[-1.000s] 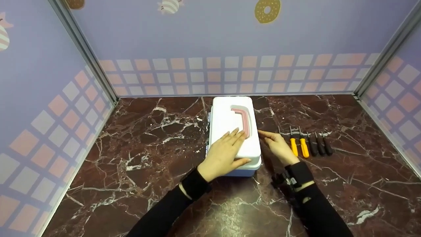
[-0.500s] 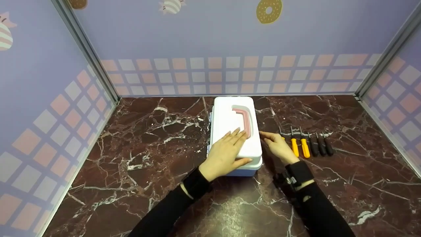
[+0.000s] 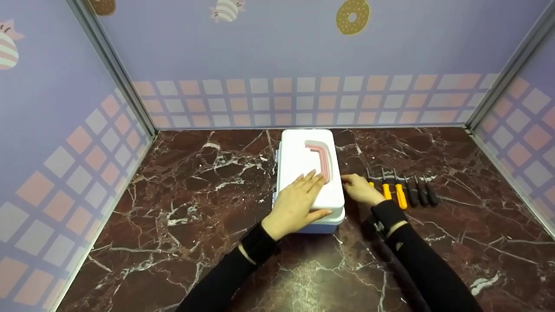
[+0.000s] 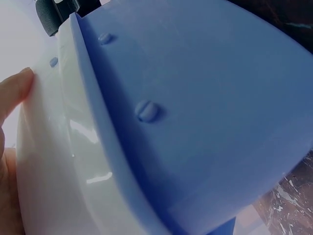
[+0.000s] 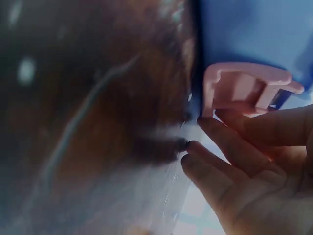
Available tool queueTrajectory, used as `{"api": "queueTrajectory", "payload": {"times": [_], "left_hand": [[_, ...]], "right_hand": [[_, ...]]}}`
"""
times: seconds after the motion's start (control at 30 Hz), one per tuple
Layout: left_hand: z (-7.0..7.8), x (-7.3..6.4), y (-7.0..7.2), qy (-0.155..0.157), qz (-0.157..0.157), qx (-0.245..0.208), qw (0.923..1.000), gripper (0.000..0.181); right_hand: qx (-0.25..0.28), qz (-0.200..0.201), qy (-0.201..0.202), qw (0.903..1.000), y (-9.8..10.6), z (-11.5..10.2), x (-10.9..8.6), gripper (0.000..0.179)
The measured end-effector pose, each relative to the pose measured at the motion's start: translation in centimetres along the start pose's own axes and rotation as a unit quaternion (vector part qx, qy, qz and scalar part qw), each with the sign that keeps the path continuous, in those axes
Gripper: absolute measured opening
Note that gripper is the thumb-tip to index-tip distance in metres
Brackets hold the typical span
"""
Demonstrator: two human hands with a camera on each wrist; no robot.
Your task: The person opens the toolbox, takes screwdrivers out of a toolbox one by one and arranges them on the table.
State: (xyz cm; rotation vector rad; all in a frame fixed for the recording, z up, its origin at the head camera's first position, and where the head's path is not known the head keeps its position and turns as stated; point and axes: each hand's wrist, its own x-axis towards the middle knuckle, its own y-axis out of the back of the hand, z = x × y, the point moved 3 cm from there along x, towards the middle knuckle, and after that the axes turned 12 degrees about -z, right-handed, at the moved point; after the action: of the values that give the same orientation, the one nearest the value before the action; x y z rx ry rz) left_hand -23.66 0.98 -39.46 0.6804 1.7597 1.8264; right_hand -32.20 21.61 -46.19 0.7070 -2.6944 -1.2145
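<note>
A toolbox with a white lid (image 3: 299,143), a blue base (image 4: 230,88) and a pink carry handle (image 3: 324,161) lies on the marble-patterned table. My left hand (image 3: 296,203) rests flat on the lid with its fingertips at the handle's near end. In the left wrist view, its thumb (image 4: 18,88) lies against the lid's edge. At the box's right side is my right hand (image 3: 360,189). The right wrist view shows a pink latch (image 5: 239,85) on the blue wall, with slightly bent fingers (image 5: 230,142) right at its lower edge.
Right of the box, screwdrivers with yellow (image 3: 400,197) and black handles (image 3: 422,195) lie in a row, one partly behind my right hand. Hinges show along the box's left side. Patterned walls (image 3: 251,99) enclose the table at the back and both sides.
My right hand has turned and drawn its fingers in at the box's side, where the index finger was stretched out before. The left hand and the box stay in place.
</note>
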Motion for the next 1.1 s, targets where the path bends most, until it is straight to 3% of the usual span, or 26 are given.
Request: {"api": "queueTrajectory", "payload": {"times": [0.2, 0.37, 0.53, 0.6, 0.7, 0.77, 0.9, 1.0, 1.1], "left_hand": [[0.0, 0.0, -0.1, 0.001, 0.005, 0.007, 1.0, 0.081], [0.0, 0.1, -0.1, 0.002, 0.004, 0.01, 0.9999, 0.081], [0.0, 0.0, 0.0, 0.005, 0.008, 0.014, 0.9999, 0.08], [0.0, 0.0, 0.1, 0.004, 0.008, 0.013, 0.9999, 0.08], [-0.1, 0.0, 0.1, 0.001, 0.006, 0.003, 1.0, 0.08], [-0.1, 0.0, 0.1, -0.002, 0.008, -0.009, 0.9999, 0.08], [-0.3, -0.1, 0.2, -0.011, 0.019, -0.038, 0.999, 0.079], [-0.3, -0.1, 0.2, -0.016, 0.024, -0.049, 0.9984, 0.079], [-0.3, 0.0, 0.2, -0.017, 0.027, -0.05, 0.9982, 0.079]], "right_hand": [[-0.012, -0.001, -0.007, 0.9999, 0.8, 0.2, -0.2, 0.026], [0.003, 0.03, -0.02, 0.9993, 1.8, 0.6, -0.7, 0.026], [0.079, 0.047, -0.023, 0.9955, 2.6, 0.7, -1.3, 0.03], [0.144, 0.039, -0.019, 0.9886, 2.7, 0.7, -1.6, 0.033], [0.258, 0.016, -0.007, 0.966, 2.6, 1.0, -1.8, 0.037], [0.342, -0.001, -0.006, 0.9396, 2.4, 1.1, -1.9, 0.039], [0.459, -0.013, -0.005, 0.8881, 2.1, 1.4, -1.9, 0.031], [0.524, -0.024, -0.008, 0.8516, 1.7, 1.6, -2.0, 0.022], [0.552, -0.037, -0.012, 0.8328, 1.2, 1.6, -1.9, 0.018]]}}
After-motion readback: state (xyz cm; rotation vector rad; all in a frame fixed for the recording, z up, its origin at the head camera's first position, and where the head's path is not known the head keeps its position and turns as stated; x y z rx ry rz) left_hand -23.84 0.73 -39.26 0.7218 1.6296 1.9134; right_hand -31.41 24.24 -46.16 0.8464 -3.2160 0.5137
